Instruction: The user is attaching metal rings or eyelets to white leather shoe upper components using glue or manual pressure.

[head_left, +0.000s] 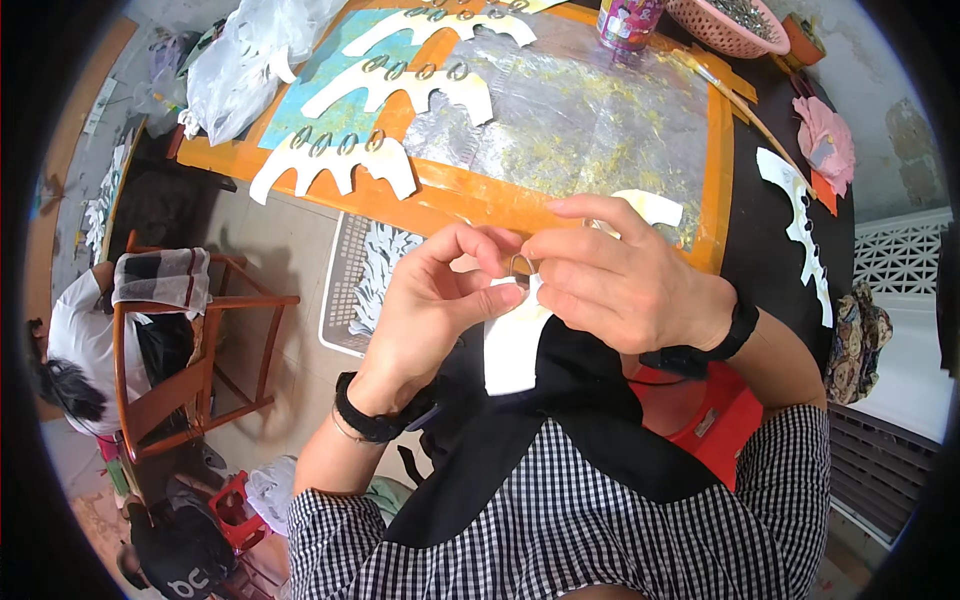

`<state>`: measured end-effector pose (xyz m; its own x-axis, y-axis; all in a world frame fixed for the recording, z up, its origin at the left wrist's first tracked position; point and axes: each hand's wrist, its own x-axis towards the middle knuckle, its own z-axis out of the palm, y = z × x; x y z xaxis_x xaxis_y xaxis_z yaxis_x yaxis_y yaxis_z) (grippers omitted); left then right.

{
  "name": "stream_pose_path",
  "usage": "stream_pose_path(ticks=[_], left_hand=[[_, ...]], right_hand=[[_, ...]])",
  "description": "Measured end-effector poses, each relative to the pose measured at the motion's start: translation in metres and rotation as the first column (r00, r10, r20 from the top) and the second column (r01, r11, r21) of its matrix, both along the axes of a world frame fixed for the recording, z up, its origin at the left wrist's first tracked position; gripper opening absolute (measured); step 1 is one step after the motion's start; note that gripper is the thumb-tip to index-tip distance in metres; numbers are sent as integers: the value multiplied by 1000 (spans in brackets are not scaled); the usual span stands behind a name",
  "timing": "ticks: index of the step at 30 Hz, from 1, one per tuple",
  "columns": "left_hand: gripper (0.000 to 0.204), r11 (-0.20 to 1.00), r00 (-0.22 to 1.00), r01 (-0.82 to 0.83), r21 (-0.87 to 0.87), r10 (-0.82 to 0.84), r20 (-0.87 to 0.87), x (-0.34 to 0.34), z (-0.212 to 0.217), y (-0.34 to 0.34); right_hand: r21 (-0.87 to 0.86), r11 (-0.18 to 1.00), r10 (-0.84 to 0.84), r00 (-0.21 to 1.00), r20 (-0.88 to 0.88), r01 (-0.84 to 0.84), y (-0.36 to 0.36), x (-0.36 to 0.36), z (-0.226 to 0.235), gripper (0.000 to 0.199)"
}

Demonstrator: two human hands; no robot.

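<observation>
Over my lap, just off the table's near edge, both my hands meet at a white scalloped piece [512, 355]. My left hand [425, 290] pinches its upper part between thumb and fingers. From the other side my right hand [610, 275] closes on the same piece, its fingers hiding most of the far end. Between the fingertips a thin metal ring [520, 264] shows. On the table lie similar white pieces with rows of metal rings: a near one [345, 168], a middle one [400, 90] and a far one [440, 25].
Orange tape [300, 178] borders the table. A white basket [328, 290] of white pieces stands below. Farther right are a purple cup [628, 22], a pink basket [705, 35] of metal bits, a brush [738, 102] and another white piece [800, 235]. Two people sit at left near a wooden chair [165, 395].
</observation>
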<state>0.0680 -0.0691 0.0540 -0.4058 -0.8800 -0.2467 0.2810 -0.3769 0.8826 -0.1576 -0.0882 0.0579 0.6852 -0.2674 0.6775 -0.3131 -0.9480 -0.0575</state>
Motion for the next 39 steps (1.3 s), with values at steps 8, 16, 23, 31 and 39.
stream_pose_path(ticks=[8, 16, 23, 31, 39], left_hand=[[23, 998, 1000, -21, 55, 21, 3, -8, 9, 1], [42, 995, 996, -75, -65, 77, 34, -13, -6, 3], [40, 975, 993, -105, -197, 114, 37, -8, -13, 2], [47, 902, 984, -48, -429, 116, 135, -15, -11, 3], [63, 787, 888, 123, -605, 185, 422, -17, -1, 9]], right_hand=[[14, 1000, -13, 1000, -16, 13, 0, -3, 1, 5], [56, 998, -11, 1000, -29, 12, -1, -4, 3, 6], [265, 964, 22, 999, -25, -14, -8, -12, 7, 15], [628, 778, -146, 974, 170, 7, -13, -7, 6, 22], [795, 604, 23, 998, 57, -60, -17, -16, 6, 25]])
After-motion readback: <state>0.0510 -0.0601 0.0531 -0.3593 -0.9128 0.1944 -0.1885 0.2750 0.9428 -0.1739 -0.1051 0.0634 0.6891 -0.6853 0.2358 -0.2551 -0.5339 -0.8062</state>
